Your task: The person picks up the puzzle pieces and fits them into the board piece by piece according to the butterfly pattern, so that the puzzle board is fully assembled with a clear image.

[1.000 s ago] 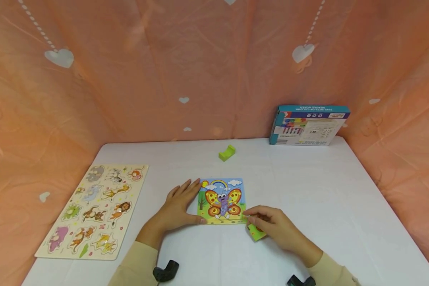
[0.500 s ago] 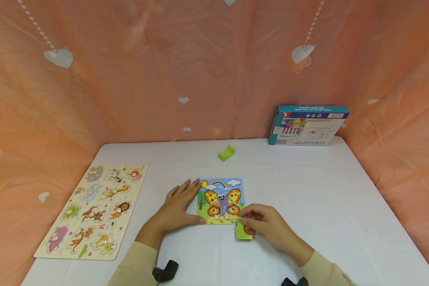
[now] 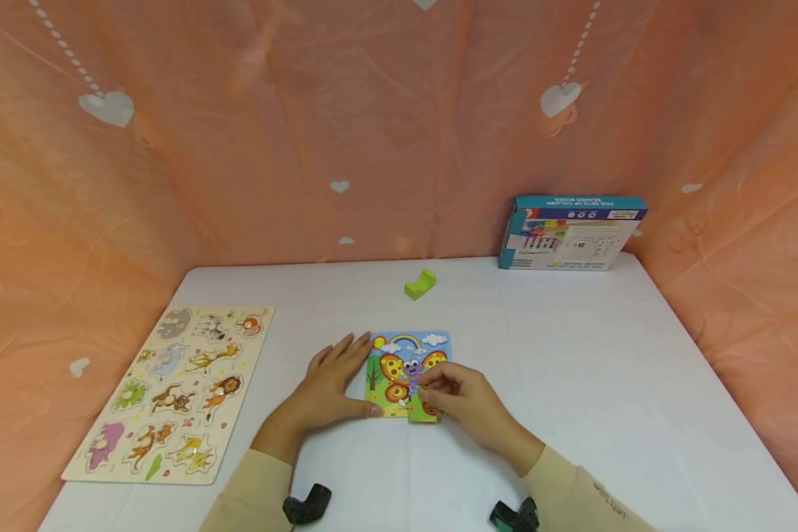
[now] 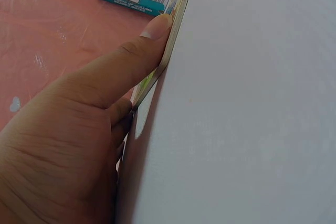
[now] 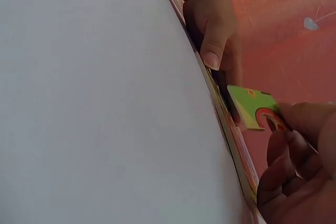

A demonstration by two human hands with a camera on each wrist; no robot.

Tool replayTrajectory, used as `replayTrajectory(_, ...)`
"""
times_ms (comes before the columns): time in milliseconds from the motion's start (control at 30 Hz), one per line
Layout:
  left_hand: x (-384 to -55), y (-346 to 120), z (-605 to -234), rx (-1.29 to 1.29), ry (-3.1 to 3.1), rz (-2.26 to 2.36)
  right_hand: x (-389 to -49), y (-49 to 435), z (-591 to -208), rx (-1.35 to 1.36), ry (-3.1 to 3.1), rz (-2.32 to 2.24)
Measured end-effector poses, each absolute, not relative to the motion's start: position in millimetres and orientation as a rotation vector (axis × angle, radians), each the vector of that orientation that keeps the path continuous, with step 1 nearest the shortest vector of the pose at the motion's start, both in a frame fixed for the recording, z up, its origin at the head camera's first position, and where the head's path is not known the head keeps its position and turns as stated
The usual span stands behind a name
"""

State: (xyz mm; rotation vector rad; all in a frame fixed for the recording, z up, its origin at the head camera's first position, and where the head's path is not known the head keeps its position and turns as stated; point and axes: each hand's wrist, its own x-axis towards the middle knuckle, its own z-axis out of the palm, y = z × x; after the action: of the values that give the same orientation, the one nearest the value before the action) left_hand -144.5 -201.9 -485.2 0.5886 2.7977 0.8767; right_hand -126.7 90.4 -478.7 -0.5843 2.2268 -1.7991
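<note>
A square butterfly picture puzzle (image 3: 392, 362) lies flat at the middle of the table. Along its left side rests my left hand (image 3: 332, 384), fingers stretched out and thumb at the near left corner; the left wrist view has that thumb (image 4: 134, 59) against the puzzle's edge. My right hand (image 3: 472, 403) pinches a green puzzle piece (image 5: 254, 106) with a red swirl between thumb and fingertips. In the head view the piece overlaps the puzzle's near right part, and the fingers hide some of the right wing. The right wrist view has the piece tilted close over the puzzle's edge.
A large board with animal pieces (image 3: 193, 478) lies on the left of the table. A small lime-green curved block (image 3: 420, 287) sits behind the puzzle. Against the orange curtain at the back right stands a teal and white box (image 3: 572, 236).
My right hand has moved left with the puzzle piece, from beside the puzzle's near right corner to over its near right part. The left hand has stayed in place.
</note>
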Motion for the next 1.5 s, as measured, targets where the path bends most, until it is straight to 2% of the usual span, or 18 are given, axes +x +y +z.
replayTrajectory(500,-143,-205,-485,0.627,2.777,0.889,-143,48,-475,-0.598,2.351,-1.665)
replayTrajectory(800,-141,-204,-485,0.616,2.77,0.902,-139,43,-472,-0.65,2.493,-1.536)
replayTrajectory(900,-141,-203,-485,0.615,2.771,0.904,-132,47,-469,-0.786,2.618,-1.383)
replayTrajectory(1133,-141,-202,-483,0.63,2.775,0.894,-115,56,-468,-1.342,2.774,-0.757)
replayTrajectory(1300,-142,-203,-484,0.634,2.776,0.893,-112,58,-472,-1.402,2.789,-0.653)
replayTrajectory(1500,-144,-203,-487,0.634,2.769,0.898,-118,65,-475,-1.341,2.763,-0.851)
